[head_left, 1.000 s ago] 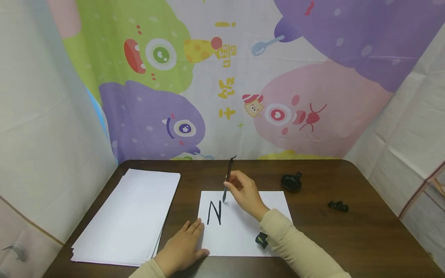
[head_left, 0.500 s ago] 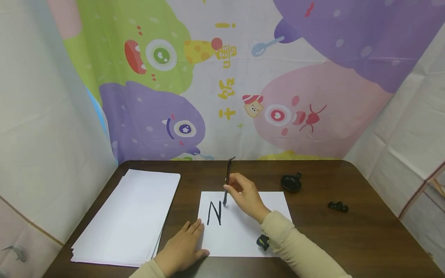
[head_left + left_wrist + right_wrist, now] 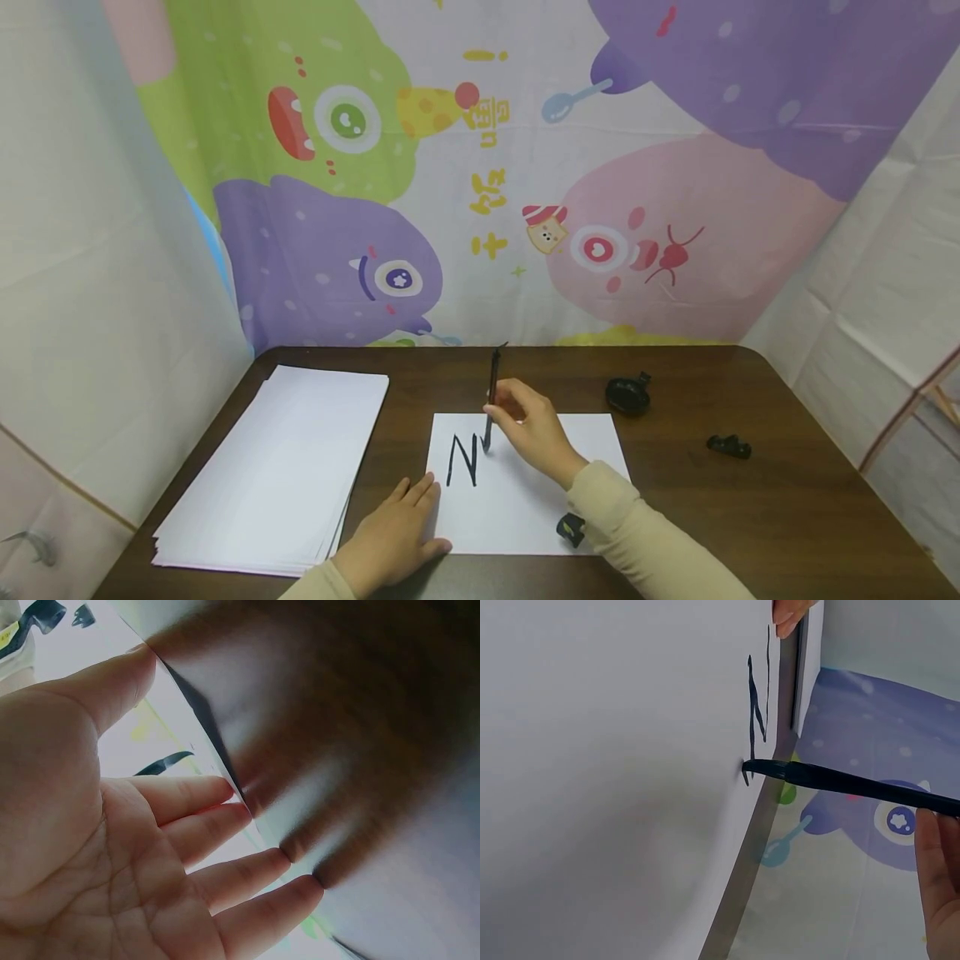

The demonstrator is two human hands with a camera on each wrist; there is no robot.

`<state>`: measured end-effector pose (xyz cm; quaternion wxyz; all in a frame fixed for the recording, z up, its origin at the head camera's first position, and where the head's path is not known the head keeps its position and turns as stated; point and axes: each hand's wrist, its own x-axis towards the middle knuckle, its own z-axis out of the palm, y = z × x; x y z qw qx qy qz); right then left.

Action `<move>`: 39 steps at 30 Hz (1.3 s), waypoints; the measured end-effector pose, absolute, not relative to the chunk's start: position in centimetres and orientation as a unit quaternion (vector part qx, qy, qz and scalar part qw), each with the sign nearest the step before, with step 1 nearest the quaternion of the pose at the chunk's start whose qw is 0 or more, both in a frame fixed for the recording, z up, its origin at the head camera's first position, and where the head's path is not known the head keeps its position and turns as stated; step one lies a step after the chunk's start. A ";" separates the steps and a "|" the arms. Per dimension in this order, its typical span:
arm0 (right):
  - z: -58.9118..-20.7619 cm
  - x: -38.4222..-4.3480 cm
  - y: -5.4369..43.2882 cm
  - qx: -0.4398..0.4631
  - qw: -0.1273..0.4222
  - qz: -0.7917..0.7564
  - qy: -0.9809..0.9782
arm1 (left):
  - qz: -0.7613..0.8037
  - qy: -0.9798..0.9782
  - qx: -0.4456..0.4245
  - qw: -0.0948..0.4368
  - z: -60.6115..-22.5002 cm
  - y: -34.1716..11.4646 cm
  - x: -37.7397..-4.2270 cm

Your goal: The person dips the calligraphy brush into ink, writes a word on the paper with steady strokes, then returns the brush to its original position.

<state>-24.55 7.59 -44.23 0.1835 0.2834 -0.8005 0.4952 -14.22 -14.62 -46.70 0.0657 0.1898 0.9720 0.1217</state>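
Note:
Between thumb and fingers my right hand (image 3: 534,427) pinches a dark writing brush (image 3: 492,383), held nearly upright. In the right wrist view the bristles of the brush (image 3: 769,768) bend against the white paper (image 3: 615,690) at the lower end of a short black stroke. Left of that stroke on the sheet (image 3: 517,517) stands a black painted letter N (image 3: 462,460). My left hand (image 3: 397,529) lies flat with fingers spread at the sheet's left edge. In the left wrist view the fingers and thumb of that hand (image 3: 172,825) are straight, tips touching the surface.
A stack of white paper (image 3: 277,467) lies at the left of the brown table (image 3: 675,517). To the right are a round black dish (image 3: 628,395) and a small black brush rest (image 3: 729,447). A patterned curtain (image 3: 487,167) hangs behind the table's far edge.
My right hand has moved slightly toward me with the brush, and a short black stroke has appeared right of the N. My left hand has stayed in place.

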 end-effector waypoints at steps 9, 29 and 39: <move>-44.2 -23.9 7.8 0.281 0.190 0.489 -0.803 | 0.125 0.972 0.187 0.070 -46.8 -14.6 -14.2; -44.0 -22.5 8.3 0.283 0.167 0.503 -0.799 | 0.125 0.971 0.195 0.060 -46.5 -14.6 -14.2; -43.9 -21.9 8.6 0.292 0.165 0.507 -0.794 | 0.120 0.971 0.195 0.063 -46.6 -14.6 -14.2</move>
